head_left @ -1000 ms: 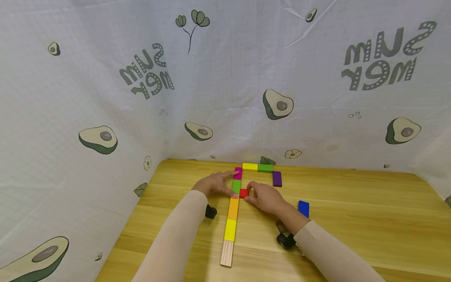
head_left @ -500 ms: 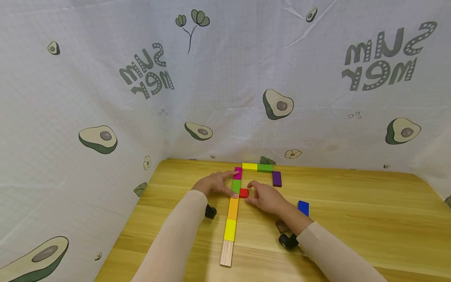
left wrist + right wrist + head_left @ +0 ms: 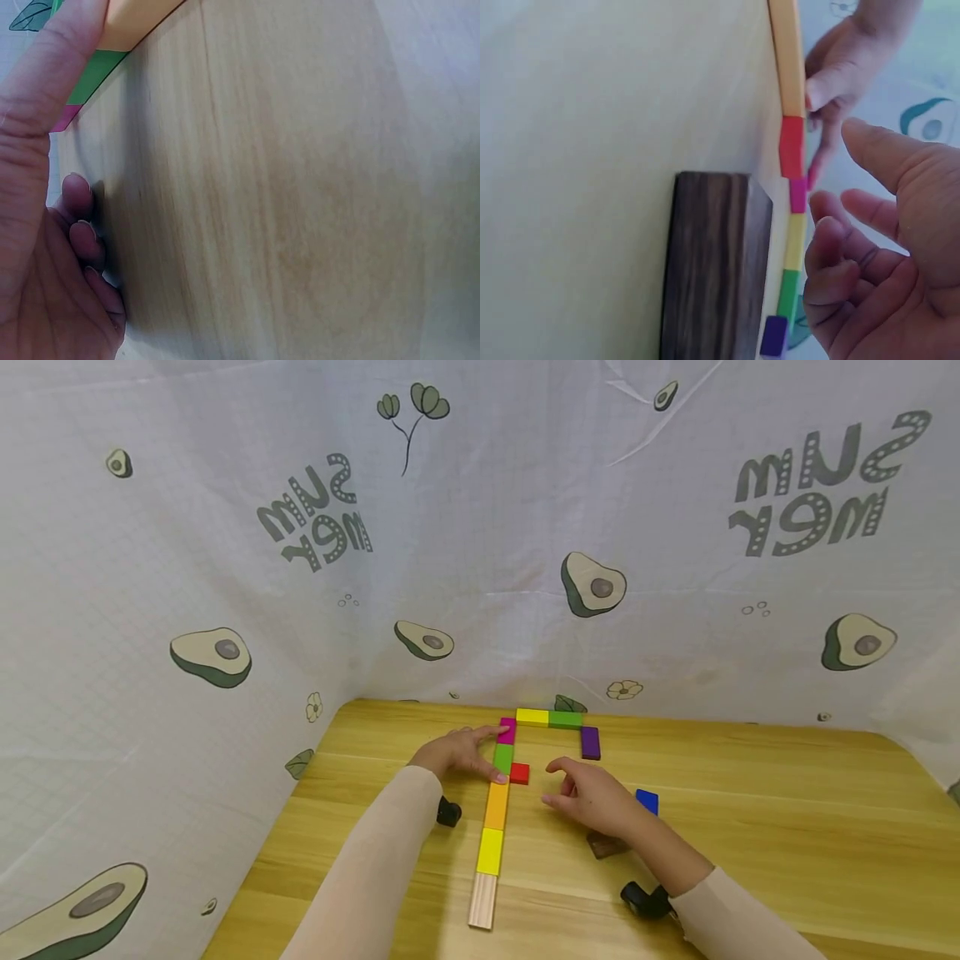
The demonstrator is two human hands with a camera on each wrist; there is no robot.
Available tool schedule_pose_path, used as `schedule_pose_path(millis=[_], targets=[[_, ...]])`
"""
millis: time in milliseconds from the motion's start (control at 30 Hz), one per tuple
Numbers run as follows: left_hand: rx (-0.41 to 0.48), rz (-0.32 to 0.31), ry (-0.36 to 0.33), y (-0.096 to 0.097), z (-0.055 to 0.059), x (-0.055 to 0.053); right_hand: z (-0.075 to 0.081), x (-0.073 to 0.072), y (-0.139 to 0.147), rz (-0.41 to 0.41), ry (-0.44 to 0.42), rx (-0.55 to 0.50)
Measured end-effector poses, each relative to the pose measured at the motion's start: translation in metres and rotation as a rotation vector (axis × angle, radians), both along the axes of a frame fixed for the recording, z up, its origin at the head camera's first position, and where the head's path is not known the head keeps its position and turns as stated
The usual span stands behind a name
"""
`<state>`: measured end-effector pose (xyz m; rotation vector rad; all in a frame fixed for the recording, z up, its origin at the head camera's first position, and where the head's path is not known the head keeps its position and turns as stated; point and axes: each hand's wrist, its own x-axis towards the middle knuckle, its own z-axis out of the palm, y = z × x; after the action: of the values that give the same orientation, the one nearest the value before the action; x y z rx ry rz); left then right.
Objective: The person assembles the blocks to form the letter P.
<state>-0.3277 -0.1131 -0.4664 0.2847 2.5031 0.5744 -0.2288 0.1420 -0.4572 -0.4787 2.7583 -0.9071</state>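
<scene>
In the head view my left hand (image 3: pixel 459 752) rests along a column of blocks, index fingertip on the magenta block (image 3: pixel 508 737) and thumb where the green block (image 3: pixel 503 757) meets the orange block (image 3: pixel 497 806). A small red block (image 3: pixel 520 774) lies against the column's right side. My right hand (image 3: pixel 596 797) is apart from it on the right, fingers loosely bent around nothing. Below the orange block run a yellow block (image 3: pixel 490 852) and a pale ridged wooden block (image 3: pixel 483 900). The right wrist view shows a dark brown striped block (image 3: pixel 709 262) near my right hand.
At the top, another yellow block (image 3: pixel 532 717) and a second green block (image 3: pixel 566 720) form a row, with a purple block (image 3: pixel 591 743) at its right end. A blue block (image 3: pixel 647 802) lies partly behind my right wrist. A printed curtain (image 3: pixel 480 527) backs the wooden table (image 3: pixel 750 827).
My right hand has let go of the red block and drawn back to the right, leaving it beside the column. The left hand stays in place.
</scene>
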Motion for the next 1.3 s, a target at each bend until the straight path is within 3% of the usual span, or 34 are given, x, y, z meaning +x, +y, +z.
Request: schedule_pose_path(millis=[233,400,567,933,1100,1300], targets=[[0.001,-0.009,0.002,0.001,0.002,0.001,0.008,0.021,0.020,-0.027,-0.012,-0.011],[0.015,-0.011,-0.005,0.001,0.002,0.002,0.007,0.037,0.042,-0.093,-0.056,0.001],[0.017,-0.009,0.000,0.002,0.002,0.000,0.004,0.048,0.064,-0.097,-0.089,0.000],[0.025,-0.008,-0.003,0.002,0.001,-0.002,0.000,0.058,0.088,-0.089,-0.168,0.015],[0.037,-0.007,-0.008,0.002,0.001,0.000,-0.004,0.060,0.087,-0.126,-0.207,0.005],[0.030,-0.008,-0.005,0.002,0.002,0.001,-0.009,0.062,0.088,-0.128,-0.180,0.009]])
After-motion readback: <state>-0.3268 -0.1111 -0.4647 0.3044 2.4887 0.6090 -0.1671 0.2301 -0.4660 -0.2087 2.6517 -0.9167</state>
